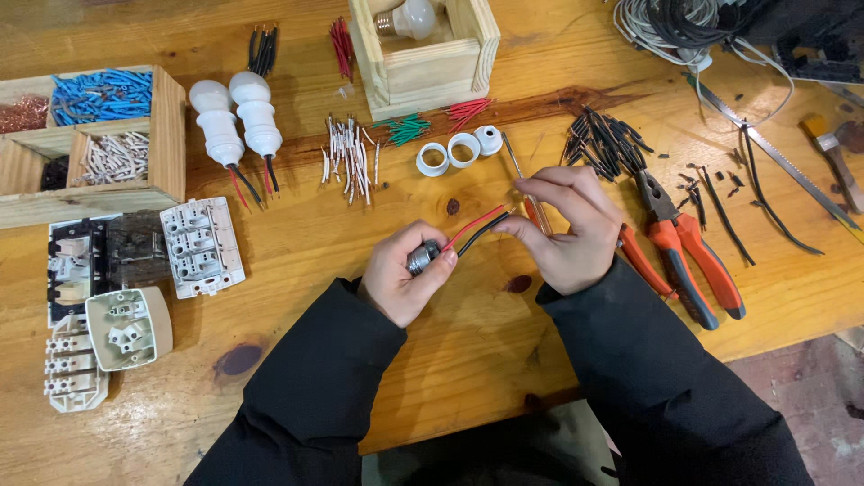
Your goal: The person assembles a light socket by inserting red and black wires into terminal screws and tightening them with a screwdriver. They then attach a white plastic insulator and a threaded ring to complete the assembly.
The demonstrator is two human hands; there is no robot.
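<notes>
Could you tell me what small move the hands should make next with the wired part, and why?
Probably draw the red wire and black wire straight: the left hand grips the small metal part they run from, and the right hand pinches their free ends.

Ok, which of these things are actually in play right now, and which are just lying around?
In hand:
left hand holding a small metal socket part
red wire and black wire running from it
right hand pinching the wire ends, with a screwdriver

Lying about:
pliers
white rings
two white lamp holders
bulb in a wooden box
switch parts
</notes>
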